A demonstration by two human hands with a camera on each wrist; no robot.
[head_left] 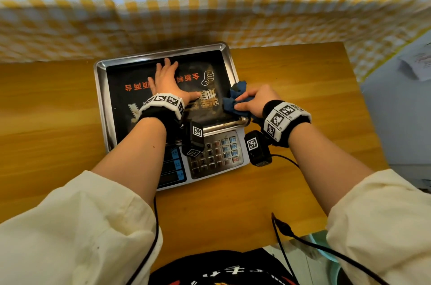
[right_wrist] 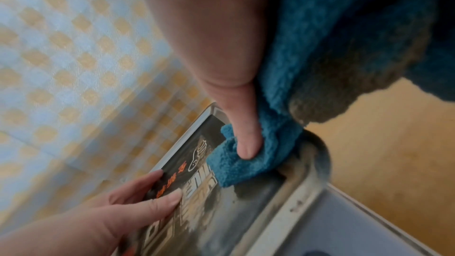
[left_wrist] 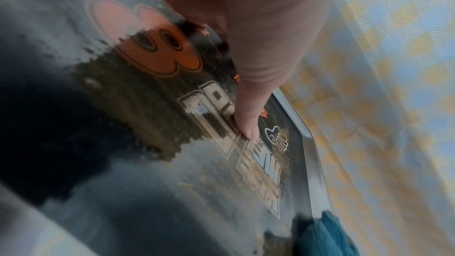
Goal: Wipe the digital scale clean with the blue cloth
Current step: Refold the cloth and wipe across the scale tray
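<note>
Right hand (head_left: 253,101) bunches blue cloth (head_left: 235,98) at scale (head_left: 168,107) pan's 4 o'clock corner; grime stretches toward 9 o'clock. Left hand (head_left: 166,82) flat, fingers spread, steadying pan.

A wooden table (head_left: 291,88) stands against a yellow-and-white checked cloth (head_left: 210,0) hung behind it

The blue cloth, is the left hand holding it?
No, the right hand grips the blue cloth at the scale's tray corner, while the left hand lies flat on the tray.
</note>
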